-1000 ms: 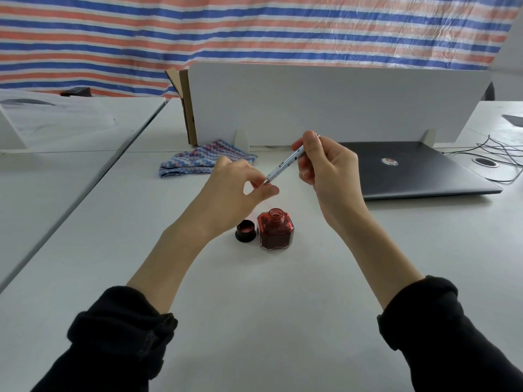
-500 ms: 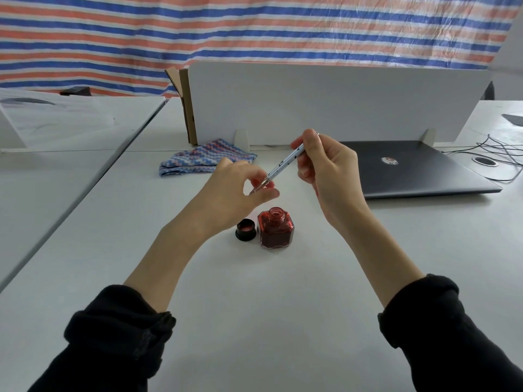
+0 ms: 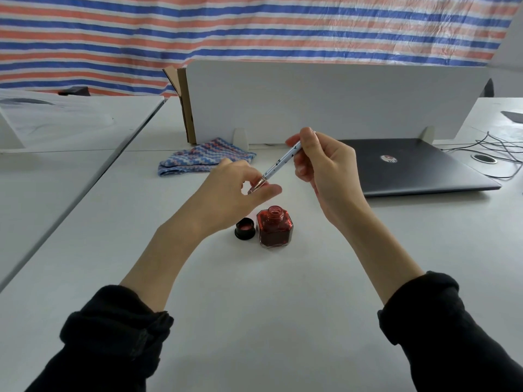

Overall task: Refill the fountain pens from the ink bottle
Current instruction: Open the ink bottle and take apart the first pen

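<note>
Striped tarpaulin hangs behind a white table (image 3: 254, 306), with a zigzag cloth (image 3: 203, 159) lying at the back left. My left hand (image 3: 235, 199) hovers with curled fingertips (image 3: 256, 179) closing round the pen's lower tip; whether they truly pinch it or only touch, I cannot tell. Below sits the black cap (image 3: 244, 228), mouth up, just beside the open ink bottle (image 3: 274, 228), which stands upright with red ink inside. My right hand (image 3: 325, 168) grips the fountain pen (image 3: 280, 162) by its upper barrel, slanting it down to the left above the bottle. The pen looks light, stiff and smooth, so I would hold mid-barrel, clear of the inky tip. The glass bottle seems heavy-based yet spillable; I'd steady its sides. A closed laptop (image 3: 418, 168) lies at right.
</note>
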`<action>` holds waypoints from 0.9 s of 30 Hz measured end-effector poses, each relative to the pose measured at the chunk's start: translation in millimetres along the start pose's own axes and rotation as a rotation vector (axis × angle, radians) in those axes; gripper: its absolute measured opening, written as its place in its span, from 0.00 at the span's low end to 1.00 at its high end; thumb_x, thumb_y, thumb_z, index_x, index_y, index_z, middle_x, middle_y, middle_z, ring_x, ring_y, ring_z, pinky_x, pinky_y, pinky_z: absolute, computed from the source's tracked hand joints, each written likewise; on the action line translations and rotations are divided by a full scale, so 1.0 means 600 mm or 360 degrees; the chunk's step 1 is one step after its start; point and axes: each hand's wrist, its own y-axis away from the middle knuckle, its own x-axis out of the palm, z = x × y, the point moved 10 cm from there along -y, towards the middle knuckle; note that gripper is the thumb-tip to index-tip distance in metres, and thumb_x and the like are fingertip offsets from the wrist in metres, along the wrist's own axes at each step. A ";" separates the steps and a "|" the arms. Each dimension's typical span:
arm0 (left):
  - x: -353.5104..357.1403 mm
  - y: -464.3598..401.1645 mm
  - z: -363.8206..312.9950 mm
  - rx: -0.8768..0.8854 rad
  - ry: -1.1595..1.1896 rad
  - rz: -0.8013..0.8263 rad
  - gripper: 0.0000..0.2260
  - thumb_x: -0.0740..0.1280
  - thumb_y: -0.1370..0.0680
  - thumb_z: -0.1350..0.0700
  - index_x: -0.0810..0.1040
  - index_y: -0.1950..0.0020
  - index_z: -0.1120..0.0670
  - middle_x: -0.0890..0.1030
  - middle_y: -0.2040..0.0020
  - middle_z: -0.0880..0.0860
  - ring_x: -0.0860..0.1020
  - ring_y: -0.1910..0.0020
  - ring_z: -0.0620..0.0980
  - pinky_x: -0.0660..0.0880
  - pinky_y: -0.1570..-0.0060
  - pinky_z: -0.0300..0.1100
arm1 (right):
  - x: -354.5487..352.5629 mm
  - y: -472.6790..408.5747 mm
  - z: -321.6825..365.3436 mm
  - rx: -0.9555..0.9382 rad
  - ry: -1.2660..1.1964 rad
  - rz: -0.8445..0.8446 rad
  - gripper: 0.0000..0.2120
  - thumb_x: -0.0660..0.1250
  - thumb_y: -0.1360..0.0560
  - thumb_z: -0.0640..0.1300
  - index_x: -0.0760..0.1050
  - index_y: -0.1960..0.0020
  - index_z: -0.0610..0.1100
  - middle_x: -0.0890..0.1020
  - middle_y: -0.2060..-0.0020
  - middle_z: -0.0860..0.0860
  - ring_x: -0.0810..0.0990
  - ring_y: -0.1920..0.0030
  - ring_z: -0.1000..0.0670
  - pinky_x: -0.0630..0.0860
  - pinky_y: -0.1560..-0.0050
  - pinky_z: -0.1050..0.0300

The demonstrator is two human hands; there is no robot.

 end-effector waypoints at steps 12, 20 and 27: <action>0.003 0.000 0.007 0.0049 0.0051 0.0096 0.06 0.63 0.23 0.52 0.77 0.50 0.48 0.75 0.61 0.38 0.68 0.58 0.38 0.64 0.61 0.28 | 0.005 -0.002 -0.019 0.0105 0.0057 0.0103 0.16 0.56 0.20 0.44 0.78 0.59 0.41 0.68 0.71 0.49 0.65 0.70 0.53 0.62 0.69 0.60; 0.024 0.008 0.007 -0.0062 0.0255 0.0349 0.09 0.59 0.21 0.53 0.79 0.51 0.50 0.78 0.60 0.44 0.75 0.60 0.39 0.68 0.63 0.27 | 0.002 -0.003 -0.032 0.0204 -0.0111 0.0078 0.12 0.57 0.21 0.40 0.77 0.46 0.38 0.77 0.67 0.49 0.70 0.65 0.52 0.68 0.64 0.60; 0.014 0.003 0.017 -0.0086 0.0176 0.0238 0.08 0.61 0.23 0.51 0.78 0.50 0.50 0.76 0.61 0.40 0.73 0.61 0.37 0.66 0.62 0.23 | 0.008 -0.003 -0.046 0.0400 -0.0317 0.0138 0.05 0.64 0.24 0.42 0.75 0.54 0.40 0.81 0.68 0.48 0.72 0.70 0.54 0.69 0.68 0.62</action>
